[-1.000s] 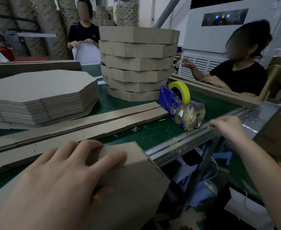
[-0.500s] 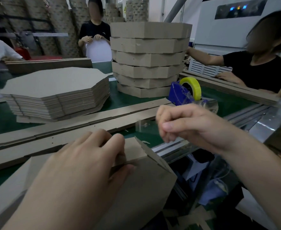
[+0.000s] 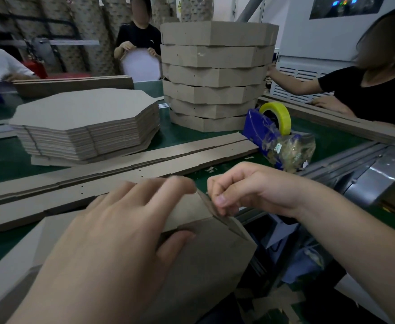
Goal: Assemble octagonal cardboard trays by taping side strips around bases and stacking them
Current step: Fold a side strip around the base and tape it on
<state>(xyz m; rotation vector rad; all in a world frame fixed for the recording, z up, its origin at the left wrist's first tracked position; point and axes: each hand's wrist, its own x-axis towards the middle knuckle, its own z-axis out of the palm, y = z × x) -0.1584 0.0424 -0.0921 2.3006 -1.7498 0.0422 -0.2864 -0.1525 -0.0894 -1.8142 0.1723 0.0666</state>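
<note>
Two hands on one tray now. A second ago the right hand [image 3: 245,190] was away at the tape dispenser [image 3: 268,134]. It has since come back across the green table [image 3: 332,136] to the near corner of the work.

- Unfinished tray: base [image 3: 210,265] overhangs the near table edge, tilted toward the worker, with a side strip [image 3: 187,213] standing along its upper edge.
- Left hand [image 3: 112,242]: has not left the strip. Fingers lie fairly straight over its top, thumb pressed on the base face below.
- Right hand: fingers curled, thumb and fingertips pinching the strip's free end at the corner. A clear piece of tape showed in this hand half a second ago. I cannot make it out now.
- My reading: the fetch is done and this corner is about to be taped.
- Beyond: loose strips [image 3: 145,164], a pile of flat bases [image 3: 86,122], and finished trays [image 3: 215,76] stacked behind.
</note>
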